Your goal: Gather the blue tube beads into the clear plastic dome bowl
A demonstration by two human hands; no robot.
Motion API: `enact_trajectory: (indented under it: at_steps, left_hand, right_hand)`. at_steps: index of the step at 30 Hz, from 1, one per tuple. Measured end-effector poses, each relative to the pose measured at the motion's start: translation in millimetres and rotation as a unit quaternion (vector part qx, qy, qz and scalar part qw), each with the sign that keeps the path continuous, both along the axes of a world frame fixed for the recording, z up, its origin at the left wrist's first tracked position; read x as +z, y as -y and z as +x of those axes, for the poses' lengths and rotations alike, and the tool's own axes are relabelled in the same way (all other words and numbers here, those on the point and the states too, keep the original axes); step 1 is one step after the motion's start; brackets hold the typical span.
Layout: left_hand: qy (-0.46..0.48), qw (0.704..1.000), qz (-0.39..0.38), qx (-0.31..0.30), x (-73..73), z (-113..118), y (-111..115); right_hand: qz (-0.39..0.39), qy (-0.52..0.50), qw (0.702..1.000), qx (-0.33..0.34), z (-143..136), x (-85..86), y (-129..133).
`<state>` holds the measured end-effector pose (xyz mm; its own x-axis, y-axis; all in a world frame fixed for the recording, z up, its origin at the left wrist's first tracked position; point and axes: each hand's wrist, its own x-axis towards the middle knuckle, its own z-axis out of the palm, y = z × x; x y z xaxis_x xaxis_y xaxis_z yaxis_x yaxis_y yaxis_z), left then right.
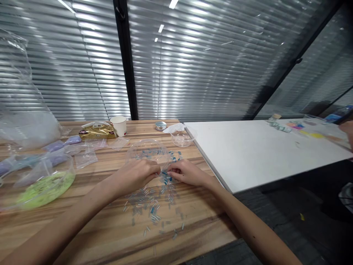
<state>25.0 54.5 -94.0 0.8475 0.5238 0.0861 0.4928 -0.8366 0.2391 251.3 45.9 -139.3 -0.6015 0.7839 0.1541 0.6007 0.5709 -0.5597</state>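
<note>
My left hand and my right hand meet low over the wooden table, fingertips pinched and almost facing each other. What either pinch holds is too small to make out. Under and between them lies a pile of small blue tube-like pieces, which look like capsule parts. Nearer to me, many clear tube-like pieces are scattered on the wood, with a few blue ones among them. Just behind my left hand stands a clear round plastic bowl, with more blue pieces showing through it.
Left stands a clear tub with yellow-green contents, beside plastic bags. Behind are a gold packet, a paper cup, a round tin and another clear bowl. A white table adjoins; another person's hand shows far right.
</note>
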Motion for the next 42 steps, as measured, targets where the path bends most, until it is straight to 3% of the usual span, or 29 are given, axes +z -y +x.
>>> enact_trajectory:
  at_steps: [42]
  left_hand:
    - [-0.050, 0.999, 0.008, 0.009, -0.3, 4.7, 5.4]
  right_hand:
    - [-0.008, -0.001, 1.000, -0.002, 2.2, -4.6, -2.2]
